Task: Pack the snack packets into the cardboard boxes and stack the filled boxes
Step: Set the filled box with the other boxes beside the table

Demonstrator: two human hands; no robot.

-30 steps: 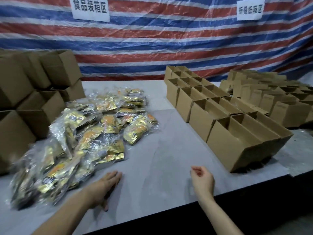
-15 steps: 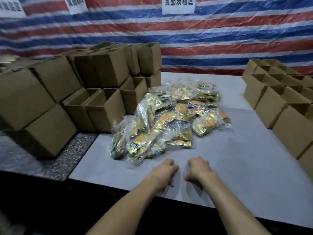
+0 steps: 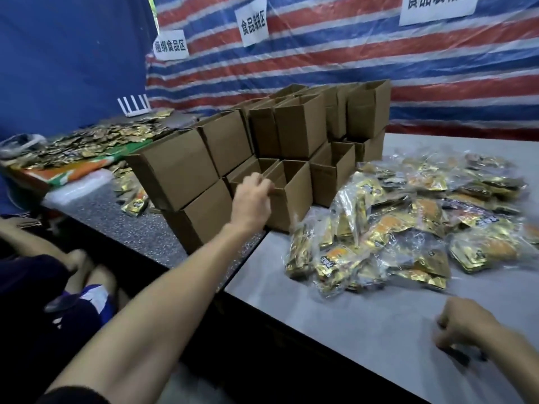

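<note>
A heap of gold and orange snack packets [image 3: 408,223] in clear bags lies on the grey table [image 3: 364,330]. To its left stand brown cardboard boxes, some open on top, others stacked two high [image 3: 300,129]. My left hand [image 3: 253,199] reaches out to the nearest open box [image 3: 294,199], with its fingers curled over the box's near rim. My right hand [image 3: 463,325] rests on the table near the front edge, blurred, fingers loosely curled and holding nothing.
A lower speckled table [image 3: 116,217] joins on the left, bearing closed boxes [image 3: 175,167] and a spread of small gold packets [image 3: 96,141]. Another person's legs [image 3: 75,272] are at the lower left. A striped tarp with paper signs hangs behind.
My view has swung left. My left hand left the table near the packets and went up to the open box's rim. My right hand stays low on the table.
</note>
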